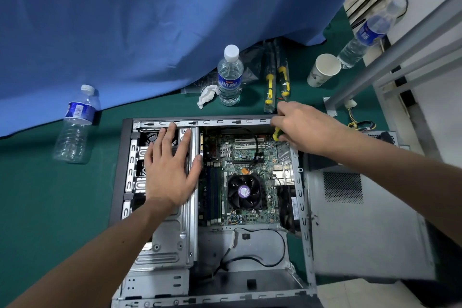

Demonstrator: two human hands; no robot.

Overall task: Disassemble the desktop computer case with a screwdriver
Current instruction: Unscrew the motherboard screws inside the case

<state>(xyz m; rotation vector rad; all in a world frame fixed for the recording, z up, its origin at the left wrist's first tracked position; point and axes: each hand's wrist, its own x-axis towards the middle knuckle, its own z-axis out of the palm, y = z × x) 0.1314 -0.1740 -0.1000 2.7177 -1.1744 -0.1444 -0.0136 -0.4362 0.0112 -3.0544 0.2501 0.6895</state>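
Observation:
The desktop case [120, 170] lies open on its side on the green table, side panel off. Inside sit the green motherboard [250, 157] and the black CPU fan [243, 191]. My left hand [170, 170] rests flat, fingers spread, on the metal drive cage [170, 240] at the case's left. My right hand [303, 129] grips a yellow-handled screwdriver [275, 135] at the case's far right corner. The tip is hidden under the hand.
The removed grey side panel [362, 232] lies right of the case. Three water bottles [229, 75] [76, 125] [367, 32], a paper cup [323, 70], crumpled tissue [206, 96] and two packaged yellow screwdrivers [277, 82] stand behind. A blue cloth [150, 20] hangs at the back. A cable bundle [360, 122] lies at right.

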